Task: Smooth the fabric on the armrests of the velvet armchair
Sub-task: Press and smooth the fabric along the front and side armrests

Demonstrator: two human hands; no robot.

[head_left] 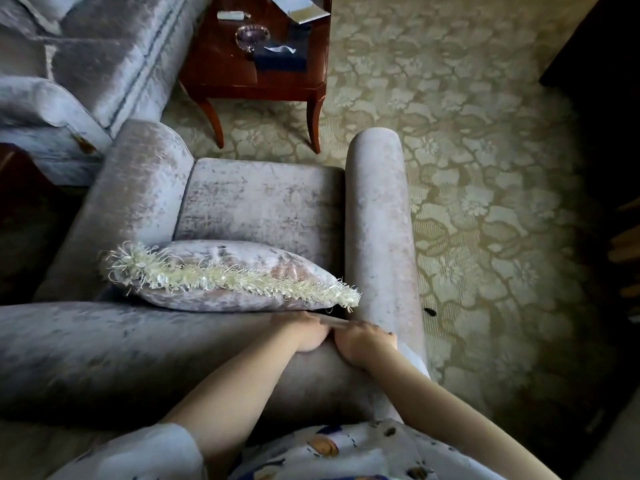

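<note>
I look down over the backrest of a pale grey velvet armchair. Its seat lies between the left armrest and the long rounded right armrest. A velvet cushion with a cream fringe leans against the backrest. My left hand and my right hand sit close together where the backrest meets the right armrest. Their fingers are curled onto a raised fold of fabric between them. The fingertips are hidden behind the edge.
A dark wooden side table with a glass dish and papers stands beyond the chair. A matching velvet sofa is at the upper left. Patterned carpet lies to the right, with a small dark object beside the armrest. Dark furniture lines the right edge.
</note>
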